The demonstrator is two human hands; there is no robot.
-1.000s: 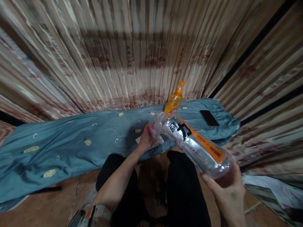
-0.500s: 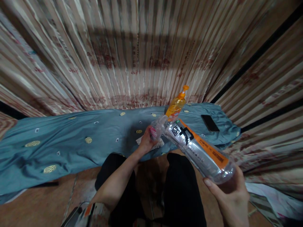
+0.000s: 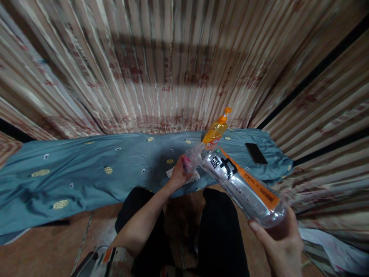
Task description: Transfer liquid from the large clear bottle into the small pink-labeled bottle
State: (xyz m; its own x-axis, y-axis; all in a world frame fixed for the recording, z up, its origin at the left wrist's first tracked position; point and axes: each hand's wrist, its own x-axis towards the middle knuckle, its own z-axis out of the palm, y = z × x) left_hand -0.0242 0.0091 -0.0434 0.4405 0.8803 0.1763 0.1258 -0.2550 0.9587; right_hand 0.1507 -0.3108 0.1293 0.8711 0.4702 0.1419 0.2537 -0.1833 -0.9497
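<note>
A large clear plastic bottle (image 3: pixel 245 188) with a silver and orange label lies tilted across the space between my hands. Its base rests in my right hand (image 3: pixel 281 242), which grips it at the lower right. At the other end, my left hand (image 3: pixel 180 173) is closed around a clear plastic cup-like piece (image 3: pixel 194 156) with pink marks, held against the bottle's mouth end. Whether that piece is joined to the bottle I cannot tell. Under my left hand a white cloth or tissue (image 3: pixel 193 177) shows in part. Behind the bottle stands an orange pump bottle (image 3: pixel 215 132).
A blue-grey patterned cloth (image 3: pixel 86 165) covers the long low surface in front of me. On its right part lies a black phone (image 3: pixel 256 153). A striped curtain (image 3: pixel 161 77) hangs close behind. My knees are below the near edge, above a tiled floor (image 3: pixel 60 250).
The view has shifted very slightly. Both hands keep their hold, and the bottle stays at nearly the same tilt.
</note>
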